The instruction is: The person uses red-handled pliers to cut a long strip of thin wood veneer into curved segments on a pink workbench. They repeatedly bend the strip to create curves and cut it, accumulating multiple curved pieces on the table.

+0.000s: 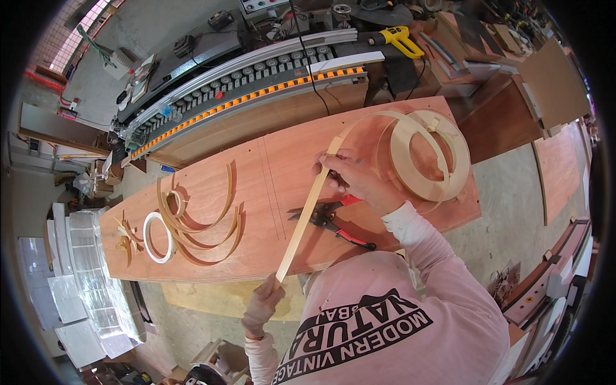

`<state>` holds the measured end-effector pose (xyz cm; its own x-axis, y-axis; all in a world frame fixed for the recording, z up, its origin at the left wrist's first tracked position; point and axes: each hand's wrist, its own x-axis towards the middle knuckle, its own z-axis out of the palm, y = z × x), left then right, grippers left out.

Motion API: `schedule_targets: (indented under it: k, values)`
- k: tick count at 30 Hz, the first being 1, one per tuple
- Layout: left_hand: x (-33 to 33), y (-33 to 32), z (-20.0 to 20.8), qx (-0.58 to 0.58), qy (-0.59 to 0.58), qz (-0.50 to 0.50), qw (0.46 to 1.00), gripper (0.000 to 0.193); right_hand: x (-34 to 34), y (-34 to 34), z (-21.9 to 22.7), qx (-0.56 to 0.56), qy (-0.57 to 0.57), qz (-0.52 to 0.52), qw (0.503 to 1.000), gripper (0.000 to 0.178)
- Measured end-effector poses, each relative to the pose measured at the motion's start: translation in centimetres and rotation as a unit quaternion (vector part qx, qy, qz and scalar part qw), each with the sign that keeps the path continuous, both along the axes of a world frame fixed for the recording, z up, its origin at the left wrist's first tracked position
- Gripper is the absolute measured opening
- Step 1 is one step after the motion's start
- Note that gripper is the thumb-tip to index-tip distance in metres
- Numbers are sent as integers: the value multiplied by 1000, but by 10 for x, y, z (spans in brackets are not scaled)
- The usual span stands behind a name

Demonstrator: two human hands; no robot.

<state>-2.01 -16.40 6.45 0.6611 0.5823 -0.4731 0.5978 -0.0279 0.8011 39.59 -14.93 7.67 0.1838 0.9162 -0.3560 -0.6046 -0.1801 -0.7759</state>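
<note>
A pale wood edge-banding strip [308, 212] runs slantwise across my front, pulled straight between my two hands. My left hand [264, 305], gloved and just off the board's near edge, is closed round the strip's lower end. Farther up, my right hand [346, 172] pinches the same strip above the plywood board [269, 154]. From there the strip curves back to a large edge-banding coil [403, 157] lying at the board's right end. Snips with red and black handles [330, 221] lie beneath my right wrist, beside the strip, partly hidden by it.
Curved cut strips [234, 186], a white ring-shaped roll [149, 239] and small scraps [125, 240] lie on the board's left part. Behind it stands a long machine with rollers and an orange-marked rail [244, 99]. A yellow heat gun [403, 43] rests at the back right.
</note>
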Motion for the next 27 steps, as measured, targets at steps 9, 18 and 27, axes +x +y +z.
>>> schedule_targets:
  k: [9, 18, 27]
  values:
    - [4, 9, 30, -222, 91, 110, 964, 67, -2, -6, -14, 32, 54, 19, 998, 22]
    - [-2, 12, 24, -143, 113, 49, 982, 68, -11, -9, -35, -32, 46, -22, 998, 29]
    - [-27, 15, -5, -50, 133, 54, 988, 72, -24, -17, -28, 20, 20, -53, 998, 30]
